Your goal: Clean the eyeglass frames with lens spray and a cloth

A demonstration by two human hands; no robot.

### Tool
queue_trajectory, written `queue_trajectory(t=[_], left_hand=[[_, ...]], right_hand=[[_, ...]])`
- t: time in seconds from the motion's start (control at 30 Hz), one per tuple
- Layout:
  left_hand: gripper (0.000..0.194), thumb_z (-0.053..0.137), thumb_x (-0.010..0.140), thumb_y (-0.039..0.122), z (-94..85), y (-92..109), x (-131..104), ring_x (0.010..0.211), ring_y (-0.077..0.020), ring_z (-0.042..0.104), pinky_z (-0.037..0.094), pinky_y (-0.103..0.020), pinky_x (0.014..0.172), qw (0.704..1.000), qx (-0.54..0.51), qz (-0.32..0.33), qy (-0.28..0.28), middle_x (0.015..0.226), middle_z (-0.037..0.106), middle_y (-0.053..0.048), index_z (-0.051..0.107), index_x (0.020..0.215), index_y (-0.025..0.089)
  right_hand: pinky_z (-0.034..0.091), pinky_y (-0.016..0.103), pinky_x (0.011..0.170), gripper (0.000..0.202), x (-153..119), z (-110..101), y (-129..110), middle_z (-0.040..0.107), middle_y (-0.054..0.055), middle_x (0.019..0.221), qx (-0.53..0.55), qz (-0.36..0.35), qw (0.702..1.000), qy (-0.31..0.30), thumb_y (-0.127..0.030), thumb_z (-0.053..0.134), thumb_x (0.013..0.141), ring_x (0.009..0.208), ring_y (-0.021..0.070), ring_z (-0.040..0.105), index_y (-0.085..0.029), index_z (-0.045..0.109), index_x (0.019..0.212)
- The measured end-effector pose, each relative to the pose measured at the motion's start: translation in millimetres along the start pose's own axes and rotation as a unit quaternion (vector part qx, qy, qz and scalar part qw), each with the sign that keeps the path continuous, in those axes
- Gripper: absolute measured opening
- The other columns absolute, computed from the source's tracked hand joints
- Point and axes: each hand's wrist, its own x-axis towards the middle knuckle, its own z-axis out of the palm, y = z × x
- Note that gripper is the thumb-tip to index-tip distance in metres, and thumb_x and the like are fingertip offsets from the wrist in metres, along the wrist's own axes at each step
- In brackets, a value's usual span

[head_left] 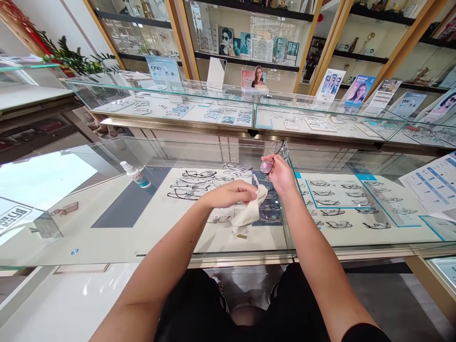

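Observation:
Above the glass counter (171,237), my right hand (280,175) is closed on a pair of eyeglasses (267,166), raised and tilted. One lens shows pinkish reflections; my fingers cover part of the frame. To the left and a little lower, my left hand (233,194) pinches a cream cleaning cloth (249,212) that hangs down in folds. Cloth and eyeglasses are apart. Beneath my hands, rows of eyeglasses (195,175) lie inside the case. A small gold-coloured piece (241,236) sits below the cloth.
A white spray bottle (135,175) stands on the left of the counter, near a grey mat (131,199). More frames on trays (342,194) lie under glass at right. Printed cards (434,183) stand at the far right. Another display case (199,107) runs along the back.

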Motion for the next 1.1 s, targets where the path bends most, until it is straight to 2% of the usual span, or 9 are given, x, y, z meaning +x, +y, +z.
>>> queue_trajectory(t=[0.07,0.2,0.33,0.5,0.6,0.67,0.83,0.97,1.1], left_hand=[[0.042,0.059,0.096,0.043,0.3,1,-2,0.063,-0.0126,0.039,0.034,-0.029,0.062,1.0,0.009,0.001,-0.028,0.064,0.044,0.002,0.049,0.065,0.019],[0.036,0.056,0.096,0.036,0.8,0,-4,0.062,-0.0129,0.041,0.034,-0.029,0.061,0.999,0.014,0.01,0.035,0.063,0.049,0.001,0.054,0.065,0.018],[0.032,0.06,0.089,0.028,2.4,0,-5,0.059,-0.0125,0.041,0.032,-0.029,0.059,0.998,0.043,0.031,0.033,0.058,0.048,0.001,0.052,0.059,0.018],[0.035,0.056,0.087,0.031,3.5,2,-7,0.054,-0.0116,0.034,0.027,-0.03,0.055,0.993,-0.032,0.061,0.095,0.055,0.042,0.001,0.045,0.057,0.019],[0.032,0.06,0.084,0.028,1.9,0,-8,0.056,-0.0114,0.033,0.026,-0.03,0.056,0.995,-0.047,0.044,0.082,0.057,0.041,0.001,0.047,0.057,0.018],[0.031,0.064,0.083,0.03,-0.3,-3,-8,0.056,-0.0112,0.034,0.027,-0.029,0.056,0.986,-0.101,0.046,0.124,0.059,0.041,0.001,0.049,0.058,0.018],[0.032,0.074,0.078,0.038,-8.8,-12,-2,0.059,-0.0152,0.053,0.044,-0.028,0.059,0.888,-0.348,0.069,0.293,0.062,0.051,-0.001,0.055,0.063,0.018],[0.019,0.074,0.082,0.035,-16.1,-12,3,0.085,-0.0262,0.075,0.061,-0.035,0.083,0.814,-0.452,0.086,0.356,0.079,0.073,-0.007,0.068,0.081,0.016],[0.018,0.071,0.091,0.032,-20.8,-8,2,0.111,-0.0312,0.078,0.06,-0.042,0.105,0.771,-0.497,0.107,0.384,0.099,0.081,-0.012,0.073,0.092,0.015]], right_hand=[[0.05,0.029,0.07,0.014,0,0,0,0.081,0.003,0.109,0.006,0.006,1.0,-0.003,-0.041,0.069,0.097,0.087,0.0181,0.065,-0.027,0.072,0.093],[0.05,0.028,0.071,0.015,0,1,-1,0.081,0.004,0.109,0.008,0.012,1.0,-0.006,-0.041,0.07,0.096,0.087,0.0172,0.065,-0.027,0.072,0.092],[0.05,0.028,0.073,0.015,-2,2,-1,0.081,0.004,0.109,0.009,0.005,1.0,-0.008,-0.041,0.071,0.095,0.09,0.0177,0.065,-0.026,0.072,0.094],[0.05,0.028,0.073,0.015,-2,1,-1,0.081,0.004,0.109,0.012,0.006,1.0,-0.005,-0.041,0.07,0.095,0.089,0.0177,0.065,-0.026,0.072,0.095],[0.05,0.029,0.073,0.016,-2,1,0,0.081,0.004,0.109,0.01,0.006,1.0,-0.006,-0.042,0.071,0.095,0.088,0.0181,0.065,-0.026,0.072,0.095],[0.049,0.028,0.072,0.016,-2,1,-1,0.081,0.004,0.108,0.015,0.005,1.0,-0.009,-0.041,0.071,0.095,0.087,0.0174,0.064,-0.026,0.072,0.094],[0.046,0.027,0.068,0.014,-6,5,-10,0.08,0.005,0.108,0.028,-0.009,0.999,-0.026,-0.038,0.073,0.094,0.081,0.0158,0.062,-0.025,0.072,0.094],[0.048,0.029,0.073,0.014,-14,11,-21,0.079,0.006,0.108,0.03,-0.044,0.998,-0.04,-0.039,0.072,0.094,0.094,0.0186,0.066,-0.025,0.072,0.092],[0.049,0.032,0.077,0.018,-24,21,-26,0.078,0.007,0.107,-0.005,-0.038,0.995,-0.088,-0.042,0.071,0.094,0.098,0.021,0.065,-0.025,0.074,0.09]])
